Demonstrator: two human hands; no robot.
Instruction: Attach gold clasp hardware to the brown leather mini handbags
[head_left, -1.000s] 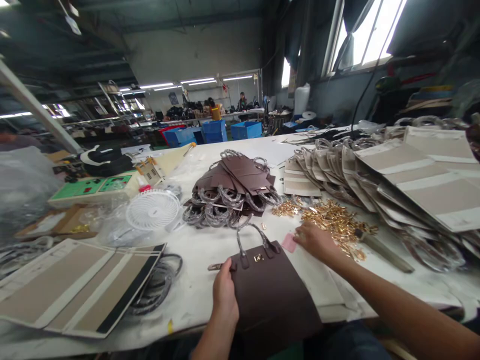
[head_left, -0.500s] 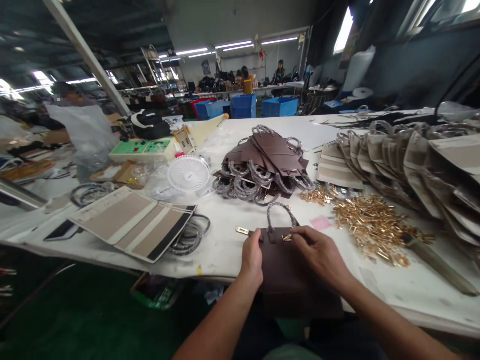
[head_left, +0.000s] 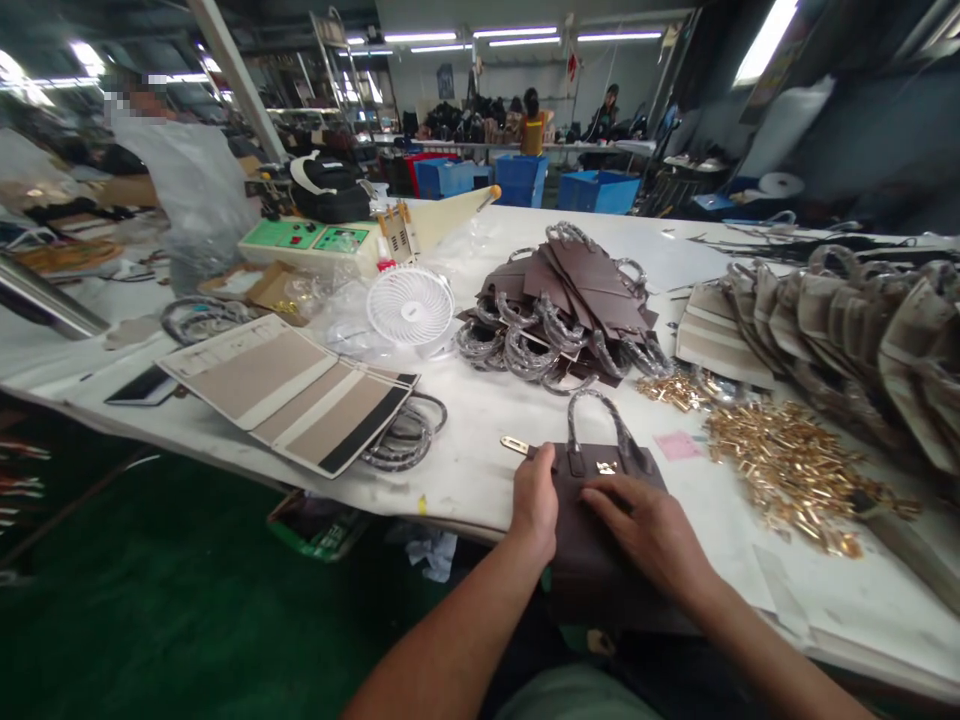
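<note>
A dark brown handbag panel [head_left: 600, 560] leans over the table's front edge. It has a plastic-wrapped handle [head_left: 602, 400] and a small gold clasp [head_left: 607, 467] near its top. My left hand [head_left: 536, 505] is closed on the panel's left edge, beside a strap with a gold plate [head_left: 514, 444] that sticks out to the left. Just below the clasp, my right hand [head_left: 652, 530] rests against the panel with thumb and fingertips drawn together. Whether anything small is between them is hidden. The clasp is clear of the fingers.
Stacked brown bag panels [head_left: 570, 285] lie beyond the handle. A gold hardware pile [head_left: 795, 470] and beige-lined panels [head_left: 724, 335] are at right. To the left are a white fan [head_left: 411, 306], a beige lined panel [head_left: 289, 390] and a green-topped machine [head_left: 307, 238]. A person [head_left: 184, 180] stands far left.
My right fingertips have come down off the gold clasp onto the panel below it. My left hand keeps its hold. The view has shifted, moving the scene rightward.
</note>
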